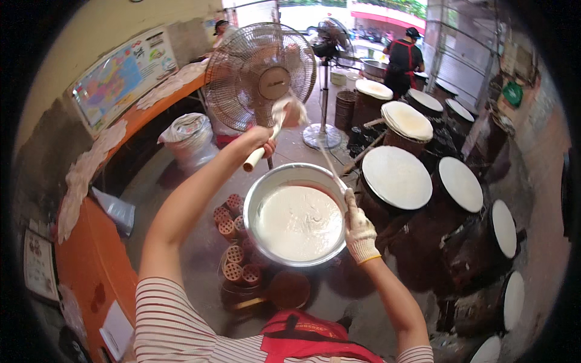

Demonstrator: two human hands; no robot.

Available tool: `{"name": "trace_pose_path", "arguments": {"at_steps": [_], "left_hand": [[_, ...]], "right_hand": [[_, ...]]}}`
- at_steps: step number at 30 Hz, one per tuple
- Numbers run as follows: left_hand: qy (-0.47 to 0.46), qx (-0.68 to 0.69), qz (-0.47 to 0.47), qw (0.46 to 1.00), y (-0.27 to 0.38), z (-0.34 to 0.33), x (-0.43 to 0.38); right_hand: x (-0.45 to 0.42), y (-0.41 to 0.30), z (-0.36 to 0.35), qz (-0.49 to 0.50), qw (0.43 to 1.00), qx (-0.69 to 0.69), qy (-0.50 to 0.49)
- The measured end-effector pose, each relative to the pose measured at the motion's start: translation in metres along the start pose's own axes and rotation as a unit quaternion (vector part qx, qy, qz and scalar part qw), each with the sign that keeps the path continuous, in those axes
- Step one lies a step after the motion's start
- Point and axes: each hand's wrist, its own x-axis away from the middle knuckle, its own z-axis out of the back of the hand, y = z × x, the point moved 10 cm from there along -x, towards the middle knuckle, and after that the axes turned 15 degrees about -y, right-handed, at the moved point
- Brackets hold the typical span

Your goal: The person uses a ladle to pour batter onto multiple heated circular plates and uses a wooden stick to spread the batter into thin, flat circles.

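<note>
My bare left hand [263, 139] grips the pale handle of a ladle-like tool [256, 159]. Its head is blurred and raised beyond the bowl. My right hand [360, 229], in a knitted work glove, lies along the right rim of a large metal bowl [250, 227]. A thin pale stick [330, 162] runs from its fingers up toward the ladle's head; its far end is too blurred to make out. Thick white batter [299, 222] fills much of the bowl, with ripples on its surface.
Several drum stoves with round white-topped plates [397, 177] curve along the right. Perforated briquettes [233, 254] stand left of the bowl. Ahead are a pedestal fan [261, 77] and a second fan [324, 90]. An orange counter [95, 245] borders the left; a co-worker [404, 63] stands far off.
</note>
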Motion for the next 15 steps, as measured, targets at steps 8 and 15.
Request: {"name": "trace_pose_path", "arguments": {"at_steps": [8,15], "left_hand": [[-0.156,0.027,0.280,0.947,-0.121,-0.094,0.054],[-0.345,-0.183,0.528,0.754,-0.286,-0.276,0.109]], "right_hand": [[0.163,0.011,0.018,-0.070,0.977,-0.171,0.111],[0.431,0.022,-0.005,-0.411,0.887,-0.137,0.157]]}}
